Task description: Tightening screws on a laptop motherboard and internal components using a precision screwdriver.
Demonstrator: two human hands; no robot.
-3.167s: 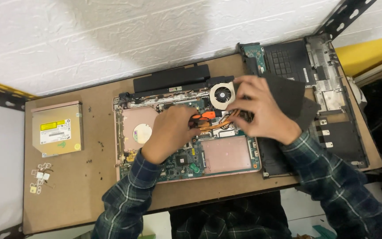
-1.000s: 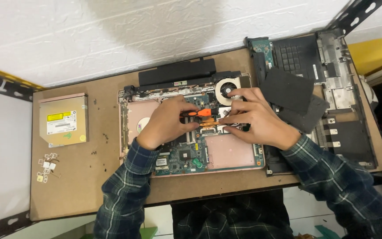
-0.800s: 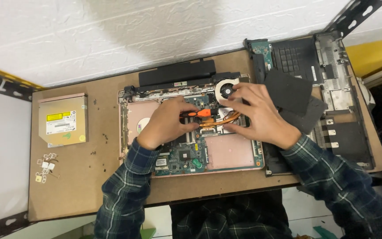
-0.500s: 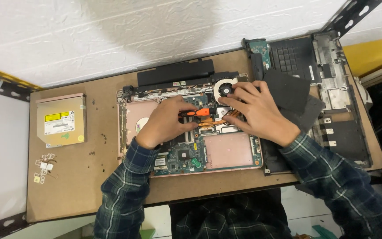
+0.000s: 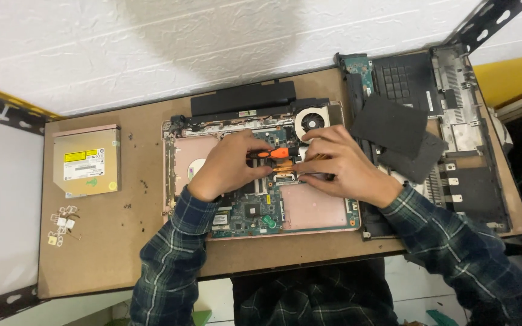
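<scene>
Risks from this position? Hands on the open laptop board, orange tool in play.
1. The left hand holds the orange-handled tool over the bare circuit board; a slip might scratch or short parts there.
2. The right hand presses beside the fan; too much force may bend what lies under the fingers, which I cannot see.
3. The small loose parts near the table's left edge could be swept off.

Two hands (image 5: 228, 166), one laptop (image 5: 261, 175), one drive (image 5: 87, 161)
</scene>
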